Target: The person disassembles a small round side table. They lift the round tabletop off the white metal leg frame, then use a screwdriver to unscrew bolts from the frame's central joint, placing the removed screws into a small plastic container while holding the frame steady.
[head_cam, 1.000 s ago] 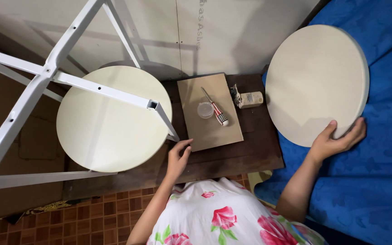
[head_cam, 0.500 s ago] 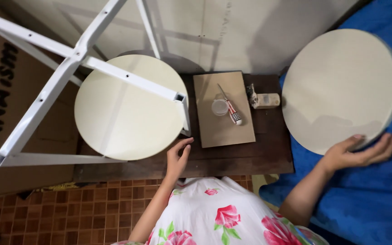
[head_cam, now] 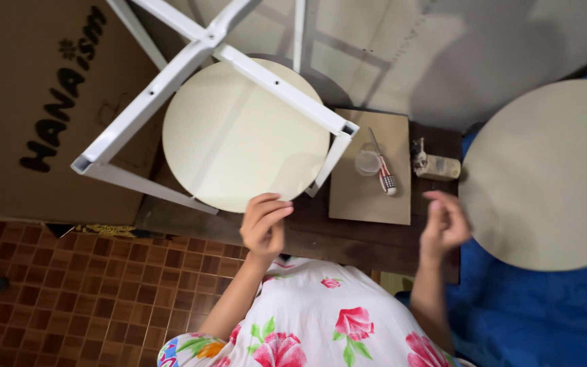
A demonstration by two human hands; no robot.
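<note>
My left hand (head_cam: 265, 223) hovers with fingers loosely curled at the near edge of a cream round board (head_cam: 239, 136), holding nothing. A white metal frame (head_cam: 191, 61) with square-tube legs stands over that board. My right hand (head_cam: 445, 223) is raised and slightly blurred, empty, just left of a second cream round board (head_cam: 545, 173) that rests on the blue cloth (head_cam: 531, 312). Between the hands, a tan flat board (head_cam: 371, 187) on the dark wooden table (head_cam: 348, 238) carries a screwdriver (head_cam: 383, 170) with a striped handle and a small clear cup (head_cam: 367, 163).
A small clear bag of hardware (head_cam: 436, 165) lies at the table's far right. A large brown cardboard box (head_cam: 42, 109) stands on the left, over reddish floor tiles (head_cam: 69, 299). A pale wall runs behind.
My right hand let go of the right round board and moved left toward the table. My left hand lifted off the table edge. The view shifted to the left.
</note>
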